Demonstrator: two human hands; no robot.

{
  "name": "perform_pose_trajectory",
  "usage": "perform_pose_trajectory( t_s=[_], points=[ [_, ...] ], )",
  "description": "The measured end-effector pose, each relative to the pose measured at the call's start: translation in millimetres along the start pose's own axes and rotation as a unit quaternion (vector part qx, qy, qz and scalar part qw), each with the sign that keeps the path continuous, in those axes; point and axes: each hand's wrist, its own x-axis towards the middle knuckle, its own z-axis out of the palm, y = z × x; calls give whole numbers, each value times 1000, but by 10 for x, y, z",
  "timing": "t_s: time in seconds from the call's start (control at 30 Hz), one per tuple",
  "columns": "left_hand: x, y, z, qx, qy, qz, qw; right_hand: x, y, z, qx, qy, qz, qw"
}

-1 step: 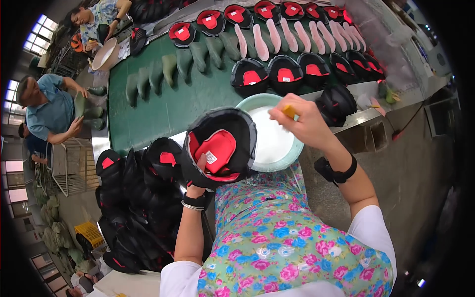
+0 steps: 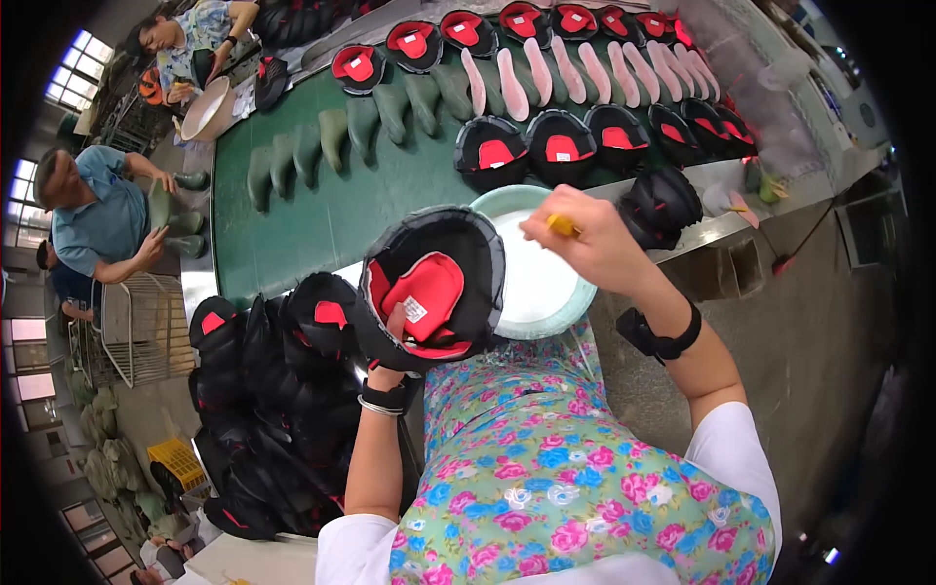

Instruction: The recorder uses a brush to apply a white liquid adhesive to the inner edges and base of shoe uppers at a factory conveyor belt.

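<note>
My left hand (image 2: 386, 376) grips a black shoe upper (image 2: 477, 255) from below, its thumb pressed inside. The upper has a padded collar, a red lining and a small white label, and its opening faces up. My right hand (image 2: 595, 242) is closed round a yellow-handled tool (image 2: 563, 225) above a pale green bowl (image 2: 575, 317) of white liquid. The tool's working end is hidden or blurred. The bowl stands just right of the upper, which covers part of its left rim.
A heap of black uppers (image 2: 268, 390) lies on my left. On the green table (image 2: 283, 239) stand rows of green shoe lasts (image 2: 333, 135), pink insoles (image 2: 568, 73) and black-and-red uppers (image 2: 561, 146). Two co-workers are at the left, one holding a green last (image 2: 159, 205).
My right hand has shifted slightly left with the yellow-handled tool, and its wrist has turned a little. The upper in my left hand has tilted very slightly.
</note>
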Motion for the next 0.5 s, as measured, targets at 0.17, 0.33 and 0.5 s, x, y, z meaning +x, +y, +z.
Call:
perform_pose_trajectory(
  t_s=[0.17, 0.33, 0.5],
  points=[
    [-9, 82, 94, 51, -26, 66, 996, 10, -261, 277, 34, -172, -125, 976],
    [-7, 53, 63, 123, -14, 115, 986, -12, -345, 469, -147, -313, -152, 926],
    [13, 5, 21, 209, -10, 173, 962, 150, -335, 639, -205, -322, -126, 916]
  ],
)
